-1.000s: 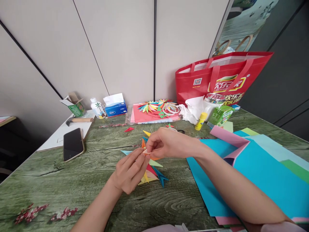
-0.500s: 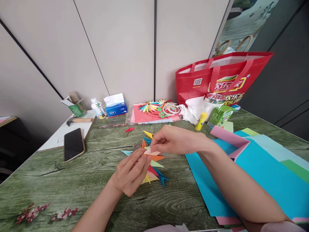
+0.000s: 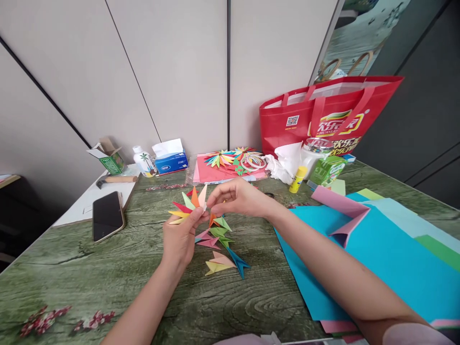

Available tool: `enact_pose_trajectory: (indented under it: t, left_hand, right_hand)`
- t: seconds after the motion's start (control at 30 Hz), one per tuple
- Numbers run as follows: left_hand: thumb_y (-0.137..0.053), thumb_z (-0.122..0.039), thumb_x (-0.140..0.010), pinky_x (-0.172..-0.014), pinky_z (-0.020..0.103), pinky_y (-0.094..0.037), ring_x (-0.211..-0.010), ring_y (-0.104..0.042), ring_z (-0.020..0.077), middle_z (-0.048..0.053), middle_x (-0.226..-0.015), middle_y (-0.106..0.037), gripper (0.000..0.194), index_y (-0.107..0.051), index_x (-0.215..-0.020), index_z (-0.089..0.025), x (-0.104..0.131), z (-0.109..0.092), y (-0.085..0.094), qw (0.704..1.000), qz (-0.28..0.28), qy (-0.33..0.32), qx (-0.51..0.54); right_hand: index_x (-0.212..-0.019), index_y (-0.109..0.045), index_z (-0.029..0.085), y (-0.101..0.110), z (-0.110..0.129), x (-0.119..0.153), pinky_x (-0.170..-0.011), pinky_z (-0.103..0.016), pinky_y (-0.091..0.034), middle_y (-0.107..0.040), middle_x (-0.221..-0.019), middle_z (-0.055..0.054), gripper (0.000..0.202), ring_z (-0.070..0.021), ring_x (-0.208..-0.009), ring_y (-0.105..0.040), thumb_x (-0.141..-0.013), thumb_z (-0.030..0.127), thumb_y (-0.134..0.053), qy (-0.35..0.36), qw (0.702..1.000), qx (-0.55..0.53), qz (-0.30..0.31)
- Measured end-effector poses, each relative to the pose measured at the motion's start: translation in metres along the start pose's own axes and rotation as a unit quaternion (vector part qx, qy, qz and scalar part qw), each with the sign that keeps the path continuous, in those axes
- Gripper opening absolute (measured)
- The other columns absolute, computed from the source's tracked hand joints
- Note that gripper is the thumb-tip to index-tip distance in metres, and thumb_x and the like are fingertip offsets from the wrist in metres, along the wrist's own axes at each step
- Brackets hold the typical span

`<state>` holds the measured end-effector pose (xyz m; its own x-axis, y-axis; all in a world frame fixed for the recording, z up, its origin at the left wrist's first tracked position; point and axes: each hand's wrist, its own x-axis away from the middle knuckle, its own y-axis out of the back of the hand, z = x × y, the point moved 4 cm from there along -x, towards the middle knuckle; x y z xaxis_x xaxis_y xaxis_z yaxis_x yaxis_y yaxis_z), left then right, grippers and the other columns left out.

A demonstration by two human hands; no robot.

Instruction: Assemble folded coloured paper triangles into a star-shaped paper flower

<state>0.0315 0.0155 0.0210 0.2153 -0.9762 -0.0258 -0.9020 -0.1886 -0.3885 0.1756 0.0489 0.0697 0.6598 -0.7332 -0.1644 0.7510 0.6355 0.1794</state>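
My left hand [image 3: 181, 237] pinches a fan of folded paper points [image 3: 187, 203] in yellow, red, pale green, orange and pale peach, raised above the table. At the fan's right edge, the bent fingers and thumb of my right hand [image 3: 233, 199] come together beside the peach piece. Whether they grip anything is too small to make out. Below the hands lie loose folded paper pieces: green ones [image 3: 221, 232], a pink one [image 3: 208, 239], a dark blue one [image 3: 237, 261], and a peach and yellow pair [image 3: 219, 263]. Others are partly hidden behind my right hand.
Large coloured paper sheets [image 3: 345, 268] cover the right side. A phone [image 3: 108, 215] and a hammer [image 3: 118, 179] lie left. Along the back stand a tissue pack [image 3: 170, 162], finished paper stars [image 3: 220, 158], a glue stick [image 3: 298, 179] and a red bag [image 3: 287, 127].
My left hand has turned upright and moved left, lifting the fan into clear view. The right hand has shifted left with it, uncovering the loose pieces on the table.
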Motion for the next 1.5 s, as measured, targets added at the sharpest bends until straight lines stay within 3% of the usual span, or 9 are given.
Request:
enact_pose_trajectory:
  t: [0.17,0.47,0.7,0.77,0.9,1.0,1.2,1.5]
  left_hand:
    - [-0.077,-0.017,-0.055,-0.06,0.021,-0.055,-0.055,-0.063,0.011,0.004,-0.062,-0.069,0.014,-0.068,-0.063,-0.01,-0.005,0.005,0.0,0.993,0.016,0.085,0.075]
    - [-0.074,-0.01,-0.056,-0.058,0.019,-0.055,-0.054,-0.063,0.0101,0.004,-0.06,-0.069,0.01,-0.068,-0.063,-0.007,-0.005,0.016,0.003,0.984,-0.006,0.135,0.112]
    - [-0.066,-0.006,-0.067,-0.056,0.017,-0.054,-0.051,-0.062,0.0095,0.006,-0.059,-0.069,0.003,-0.067,-0.065,-0.007,-0.007,0.021,0.002,0.981,-0.009,0.153,0.117]
    - [-0.062,-0.005,-0.07,-0.056,0.017,-0.054,-0.05,-0.062,0.009,0.005,-0.057,-0.068,0.007,-0.067,-0.066,-0.007,-0.008,0.02,0.003,0.98,-0.016,0.161,0.116]
    - [-0.058,-0.004,-0.074,-0.052,0.017,-0.054,-0.047,-0.06,0.0084,0.004,-0.053,-0.066,0.013,-0.067,-0.064,-0.007,-0.007,0.02,0.004,0.976,-0.026,0.187,0.109]
    - [-0.057,-0.004,-0.075,-0.051,0.016,-0.053,-0.048,-0.061,0.0082,0.005,-0.054,-0.066,0.015,-0.066,-0.063,-0.007,-0.007,0.02,0.002,0.974,-0.016,0.201,0.103]
    - [-0.056,-0.003,-0.075,-0.049,0.014,-0.052,-0.047,-0.06,0.0073,0.006,-0.056,-0.066,0.015,-0.067,-0.065,-0.005,-0.006,0.024,0.001,0.97,-0.003,0.226,0.09]
    - [-0.056,-0.003,-0.075,-0.046,0.014,-0.051,-0.046,-0.059,0.0071,0.006,-0.056,-0.066,0.014,-0.067,-0.067,-0.005,-0.006,0.027,0.003,0.966,-0.003,0.246,0.083]
  right_hand:
    - [-0.077,-0.057,0.013,-0.009,-0.003,-0.005,-0.056,-0.021,-0.048,-0.061,-0.069,0.0,0.008,-0.0077,-0.059,-0.057,-0.07,0.016,-0.059,0.055,0.99,0.065,-0.11]
    - [-0.067,-0.055,0.015,-0.018,-0.01,-0.005,-0.056,-0.02,-0.047,-0.059,-0.064,0.002,0.005,-0.0082,-0.059,-0.056,-0.065,0.01,-0.056,0.066,0.971,0.143,-0.179]
    - [-0.073,-0.058,0.014,-0.015,-0.02,-0.009,-0.057,-0.022,-0.049,-0.061,-0.064,0.0,0.006,-0.0091,-0.056,-0.059,-0.069,0.011,-0.054,0.025,0.983,0.098,-0.153]
    - [-0.076,-0.06,0.014,-0.013,-0.018,-0.008,-0.057,-0.022,-0.047,-0.062,-0.065,0.0,0.01,-0.0085,-0.056,-0.058,-0.073,0.011,-0.052,0.04,0.98,0.134,-0.144]
    - [-0.079,-0.063,0.014,-0.01,-0.003,-0.003,-0.066,-0.025,-0.044,-0.062,-0.082,-0.005,0.012,-0.0106,-0.07,-0.056,-0.077,0.011,-0.052,0.156,0.92,0.33,-0.142]
    - [-0.079,-0.063,0.013,-0.011,0.002,0.0,-0.069,-0.025,-0.042,-0.06,-0.084,-0.006,0.013,-0.0121,-0.074,-0.054,-0.081,0.013,-0.05,0.194,0.889,0.397,-0.115]
    - [-0.086,-0.064,0.014,-0.014,0.001,0.001,-0.069,-0.025,-0.041,-0.059,-0.084,-0.006,0.016,-0.0131,-0.076,-0.054,-0.084,0.015,-0.049,0.176,0.891,0.416,-0.045]
    - [-0.085,-0.067,0.012,-0.016,0.005,0.001,-0.069,-0.024,-0.041,-0.061,-0.083,-0.007,0.017,-0.0136,-0.075,-0.056,-0.082,0.011,-0.05,0.122,0.899,0.42,-0.026]
